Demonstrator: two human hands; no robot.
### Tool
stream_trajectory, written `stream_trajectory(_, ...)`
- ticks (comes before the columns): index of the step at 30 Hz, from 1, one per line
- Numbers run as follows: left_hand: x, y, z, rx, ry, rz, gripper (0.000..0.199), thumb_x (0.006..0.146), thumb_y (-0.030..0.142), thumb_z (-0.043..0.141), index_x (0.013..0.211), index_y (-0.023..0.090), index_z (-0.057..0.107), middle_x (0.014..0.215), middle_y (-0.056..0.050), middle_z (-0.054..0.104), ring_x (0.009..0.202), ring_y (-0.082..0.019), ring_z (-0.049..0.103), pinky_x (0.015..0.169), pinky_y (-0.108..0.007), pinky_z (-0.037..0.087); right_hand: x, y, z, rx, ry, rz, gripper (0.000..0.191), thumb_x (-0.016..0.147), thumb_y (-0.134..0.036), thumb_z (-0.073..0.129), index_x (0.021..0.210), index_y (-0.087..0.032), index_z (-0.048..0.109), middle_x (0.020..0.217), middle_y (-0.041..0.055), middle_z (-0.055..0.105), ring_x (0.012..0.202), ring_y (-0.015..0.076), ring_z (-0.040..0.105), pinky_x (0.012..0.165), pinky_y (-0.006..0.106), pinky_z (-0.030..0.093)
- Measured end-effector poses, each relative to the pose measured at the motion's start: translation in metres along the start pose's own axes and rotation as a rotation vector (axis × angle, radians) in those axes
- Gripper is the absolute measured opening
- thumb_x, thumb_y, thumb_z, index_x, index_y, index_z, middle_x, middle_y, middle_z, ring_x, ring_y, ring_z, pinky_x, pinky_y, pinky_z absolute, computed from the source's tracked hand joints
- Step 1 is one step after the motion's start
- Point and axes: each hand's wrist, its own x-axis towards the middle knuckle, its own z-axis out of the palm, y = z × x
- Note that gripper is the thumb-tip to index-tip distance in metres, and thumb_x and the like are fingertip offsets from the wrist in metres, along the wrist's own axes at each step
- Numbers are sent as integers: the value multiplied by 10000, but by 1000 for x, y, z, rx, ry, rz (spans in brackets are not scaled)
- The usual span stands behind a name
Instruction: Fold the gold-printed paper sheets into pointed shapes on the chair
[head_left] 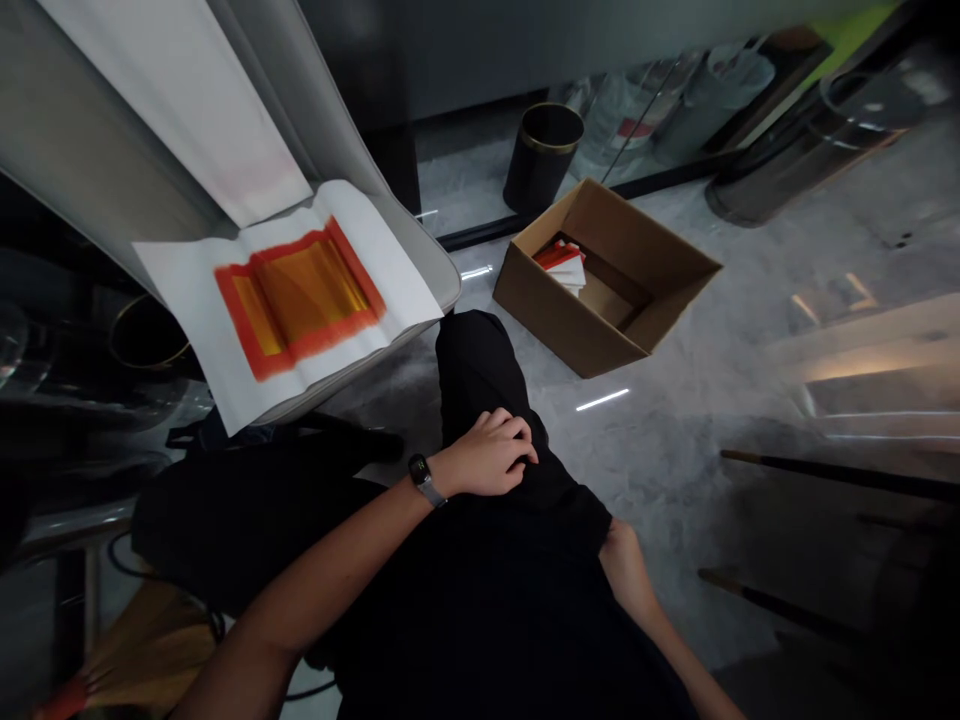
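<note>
head view: the white paper sheet with a red-bordered gold rectangle (300, 290) lies loose on the grey padded chair (431, 265), one corner overhanging, so a knee bump could probably slide it off. its long axis runs left-right, right end angled away; left hand (489, 456) rests on black trousers (476, 365), fingers loosely curled, slightly apart, can't tell with the mostly hidden right hand (620, 540).

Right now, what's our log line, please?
left hand: on black trouser leg | right hand: mostly hidden | cardboard box: open on floor | orange-and-gold sheet: on grey seat
</note>
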Motion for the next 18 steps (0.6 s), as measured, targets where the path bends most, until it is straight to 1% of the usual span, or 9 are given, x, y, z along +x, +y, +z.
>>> stream_trajectory(2,0,0,0,-4,11,2,204,898,151,606,1018,235,748,1136,-50,634,1089,-253,528,941,-404,435,1,2,0,-52,7,-34,175,740,-335,594,637,-231,691,667,68,724,612,251,639,585,358,528)
stream_trajectory(5,-1,-1,-2,20,27,11,188,905,154,625,1014,241,752,1116,-42,637,1074,-245,527,921,-390,427,5,3,0,-150,31,-61,175,692,-288,550,553,-240,644,568,76,673,554,250,609,535,352,498)
stream_trajectory(7,0,-1,-2,46,30,27,177,918,164,635,1014,249,757,1115,-39,636,1066,-242,522,909,-384,420,9,-1,-1,-131,-31,-62,183,714,-294,561,571,-234,657,581,71,676,582,254,619,553,354,514)
stream_trajectory(10,0,2,3,105,34,36,156,945,189,636,1022,249,757,1129,-45,629,1067,-242,516,889,-384,412,12,-10,-3,-4,-164,-46,177,776,-349,622,728,-223,736,706,61,732,721,275,669,654,370,570)
stream_trajectory(11,0,4,7,134,43,30,153,948,185,634,1030,239,751,1135,-49,627,1068,-244,515,881,-386,409,13,-13,-4,39,-190,-40,187,785,-373,644,772,-220,751,741,63,744,763,281,682,697,380,585)
stream_trajectory(14,0,10,18,207,81,6,151,942,151,626,1050,198,720,1149,-63,630,1065,-253,513,873,-401,399,13,-16,-6,108,-180,-28,235,783,-423,702,839,-205,769,797,80,763,827,289,707,804,417,603)
stream_trajectory(18,-2,14,29,195,135,-26,88,963,192,619,1002,202,697,1121,-60,636,1056,-259,512,867,-408,391,17,-16,-7,75,-107,-68,311,705,-443,790,895,-197,772,892,106,786,838,293,724,832,439,608)
